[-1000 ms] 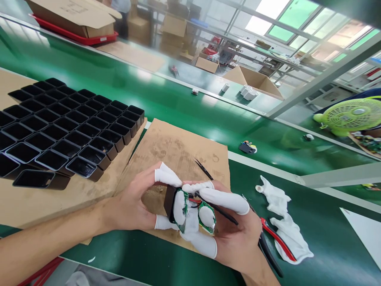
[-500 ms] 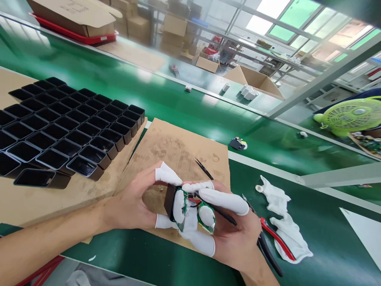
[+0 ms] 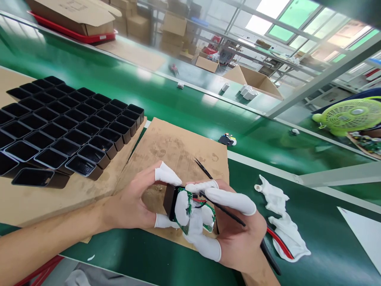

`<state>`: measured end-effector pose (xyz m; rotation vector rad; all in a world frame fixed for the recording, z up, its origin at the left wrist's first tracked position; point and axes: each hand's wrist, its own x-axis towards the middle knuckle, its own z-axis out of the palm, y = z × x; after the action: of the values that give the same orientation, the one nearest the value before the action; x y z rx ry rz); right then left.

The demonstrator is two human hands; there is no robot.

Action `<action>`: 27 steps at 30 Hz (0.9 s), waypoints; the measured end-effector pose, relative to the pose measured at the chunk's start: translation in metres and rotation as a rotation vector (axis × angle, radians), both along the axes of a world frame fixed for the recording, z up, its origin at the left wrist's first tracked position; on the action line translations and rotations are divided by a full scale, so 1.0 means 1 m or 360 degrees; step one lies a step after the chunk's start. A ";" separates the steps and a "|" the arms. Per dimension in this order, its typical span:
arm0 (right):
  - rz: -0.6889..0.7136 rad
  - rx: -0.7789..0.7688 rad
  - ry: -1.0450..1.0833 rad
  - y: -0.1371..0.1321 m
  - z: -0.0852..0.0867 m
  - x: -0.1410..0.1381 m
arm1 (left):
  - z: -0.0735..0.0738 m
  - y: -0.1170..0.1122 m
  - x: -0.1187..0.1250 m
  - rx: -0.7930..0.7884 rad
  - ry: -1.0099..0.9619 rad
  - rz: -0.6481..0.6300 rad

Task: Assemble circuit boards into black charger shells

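Both hands meet over a brown cardboard sheet [image 3: 178, 151], fingertips capped in white finger cots. My left hand [image 3: 139, 202] pinches a small black housing [image 3: 169, 202] between thumb and fingers. My right hand [image 3: 235, 234] presses a green circuit board [image 3: 196, 216] with red and black wires against that housing, and also grips black tweezers [image 3: 205, 171] whose tips point up and left over the cardboard.
Rows of empty black housings [image 3: 68, 127] stand on cardboard at the left. Red-handled pliers [image 3: 275, 242] and crumpled white gloves [image 3: 282, 222] lie to the right. A small part [image 3: 226, 140] rides the green conveyor belt [image 3: 166, 103]. A green fan [image 3: 351, 115] stands far right.
The small parts on the conveyor have drifted left. My right fingers have shifted slightly on the circuit board; the hands otherwise stay in place.
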<state>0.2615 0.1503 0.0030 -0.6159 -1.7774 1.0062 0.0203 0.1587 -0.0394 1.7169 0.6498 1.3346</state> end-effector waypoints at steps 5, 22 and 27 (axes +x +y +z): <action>-0.0031 0.0006 0.0002 -0.001 -0.002 -0.003 | 0.000 0.001 0.000 0.0017 0.0034 0.0006; -0.0202 -0.0128 0.0324 0.003 0.003 0.000 | 0.005 0.000 0.000 0.0011 0.0033 0.0028; -0.0084 -0.0192 0.0214 0.002 0.000 0.002 | 0.003 0.001 -0.001 0.0041 0.0100 0.0036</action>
<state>0.2633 0.1519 0.0029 -0.6513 -1.5843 1.0984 0.0190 0.1599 -0.0361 1.7832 0.6921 1.3141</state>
